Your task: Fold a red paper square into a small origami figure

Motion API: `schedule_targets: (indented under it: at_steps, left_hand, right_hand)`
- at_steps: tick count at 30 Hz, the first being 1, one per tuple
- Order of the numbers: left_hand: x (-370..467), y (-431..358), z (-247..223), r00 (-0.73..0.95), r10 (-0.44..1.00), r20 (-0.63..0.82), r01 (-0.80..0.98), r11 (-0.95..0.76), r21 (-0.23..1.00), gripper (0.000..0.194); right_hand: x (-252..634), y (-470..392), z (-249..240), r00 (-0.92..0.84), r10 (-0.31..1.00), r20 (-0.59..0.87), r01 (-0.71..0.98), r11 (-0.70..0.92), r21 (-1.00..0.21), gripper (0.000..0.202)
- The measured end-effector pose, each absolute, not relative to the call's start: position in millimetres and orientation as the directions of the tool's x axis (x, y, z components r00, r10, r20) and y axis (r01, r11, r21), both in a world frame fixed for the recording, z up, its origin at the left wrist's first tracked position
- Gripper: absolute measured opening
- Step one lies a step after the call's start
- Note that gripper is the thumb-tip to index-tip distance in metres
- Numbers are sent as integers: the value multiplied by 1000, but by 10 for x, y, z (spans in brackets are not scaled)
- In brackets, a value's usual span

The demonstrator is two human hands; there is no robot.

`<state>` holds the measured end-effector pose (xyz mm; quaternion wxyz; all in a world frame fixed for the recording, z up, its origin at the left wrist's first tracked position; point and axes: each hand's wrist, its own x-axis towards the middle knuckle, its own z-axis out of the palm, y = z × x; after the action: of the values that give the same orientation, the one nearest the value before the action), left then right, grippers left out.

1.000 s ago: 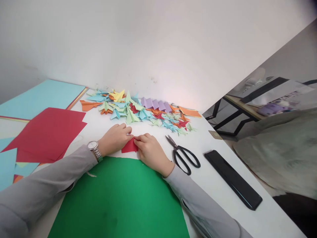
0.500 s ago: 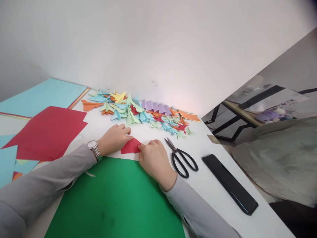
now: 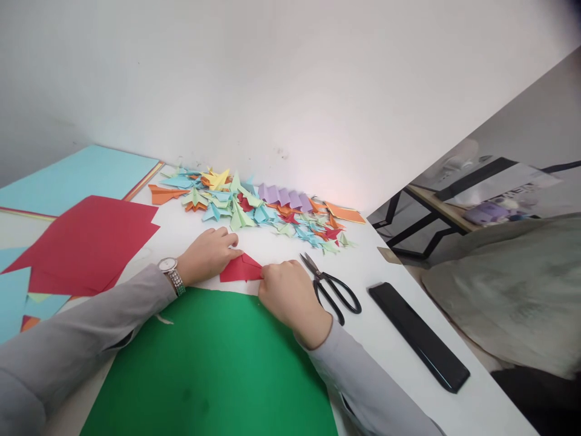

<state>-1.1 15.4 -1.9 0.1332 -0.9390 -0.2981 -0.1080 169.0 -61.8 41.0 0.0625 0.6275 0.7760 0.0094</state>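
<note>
A small folded piece of red paper (image 3: 239, 270) lies on the white table just past the top edge of a green sheet (image 3: 218, 357). Wearing a wristwatch, my left hand (image 3: 206, 255) presses the red paper's upper left side with its fingers curled. At the paper's right corner, my right hand (image 3: 290, 297) pinches it between thumb and curled fingers. Black-handled scissors (image 3: 333, 286) lie beside my right hand, blades pointing away, partly covered by it.
Folded paper pieces in several colours (image 3: 240, 206) are heaped along the wall. Red sheets (image 3: 95, 242) and a light blue sheet stack (image 3: 82, 175) lie at left. A long black case (image 3: 417, 336) sits near the right table edge. Beyond it stands a wooden shelf (image 3: 436, 209).
My right hand has moved slightly to the right along the red paper, showing more of its right corner. My left hand stays in place.
</note>
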Motion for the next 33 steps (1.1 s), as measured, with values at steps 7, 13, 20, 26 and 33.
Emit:
schedule_targets:
  at_steps: [7, 13, 20, 26, 33]
  left_hand:
    - [96, 10, 7, 821, 482, 306, 538, -832, -136, 24]
    - [83, -25, -3, 812, 456, 365, 482, -876, 22, 27]
    - [44, 30, -70, 759, 515, 397, 499, -853, 152, 23]
    - [35, 76, -114, 643, 602, 474, 542, -795, 274, 30]
    - [12, 174, -120, 547, 709, 445, 544, -705, 455, 31]
  right_hand:
    - [1659, -622, 426, -167, 981, -94, 983, 174, 66, 26]
    - [1674, -588, 393, -138, 989, -55, 989, 140, 39, 26]
    - [1799, -403, 86, -173, 968, 182, 972, 198, -128, 25]
    - [1873, -245, -164, -169, 939, 299, 835, 298, -463, 13]
    - [1890, -173, -248, -60, 956, 287, 674, 250, -695, 9]
